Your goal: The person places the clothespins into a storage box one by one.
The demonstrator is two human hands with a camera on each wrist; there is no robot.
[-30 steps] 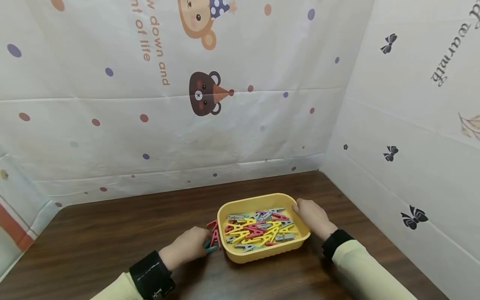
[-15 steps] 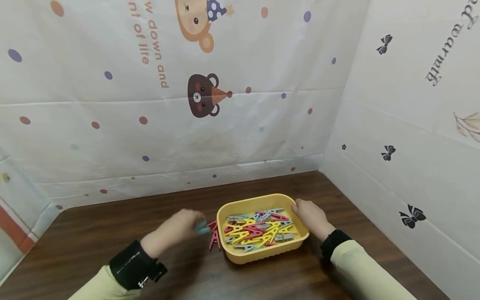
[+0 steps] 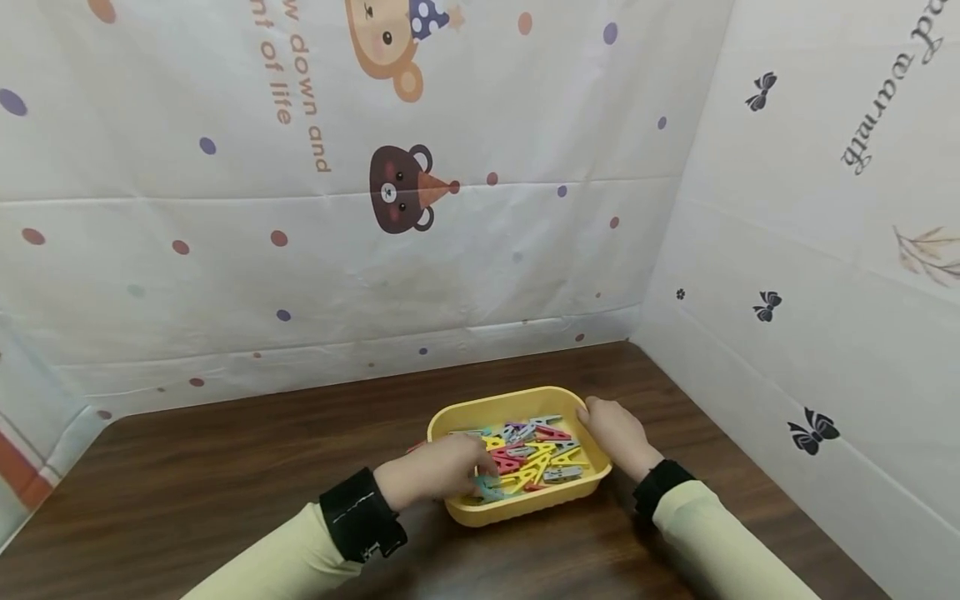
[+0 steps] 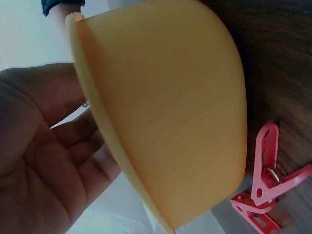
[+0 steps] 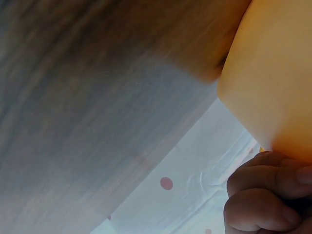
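Observation:
In the head view a yellow plastic basket [image 3: 491, 410] stands on the table, with many red, yellow, grey and teal clothespins [image 3: 536, 467] heaped inside. My left hand [image 3: 435, 471] reaches over its left rim, fingers bent down into the basket. At the fingertips is a teal clothespin [image 3: 491, 489], pinched low over the heap and partly hidden by the fingers. My right hand [image 3: 618, 433] grips the right rim, thumb on the inside and fingers outside. Red clothespins [image 4: 270, 168] lie on the table beside the basket's left wall, mostly hidden by the left hand in the head view.
The dark wood table [image 3: 225, 483] extends to the left and in front of the basket. A white printed sheet [image 3: 315, 275] rises along the back edge, and another white sheet [image 3: 750, 250] borders the right side.
My left hand lifted the teal clothespin from beside the basket, drew back leftward, then moved right over the rim into the basket. The right hand keeps its grip on the rim.

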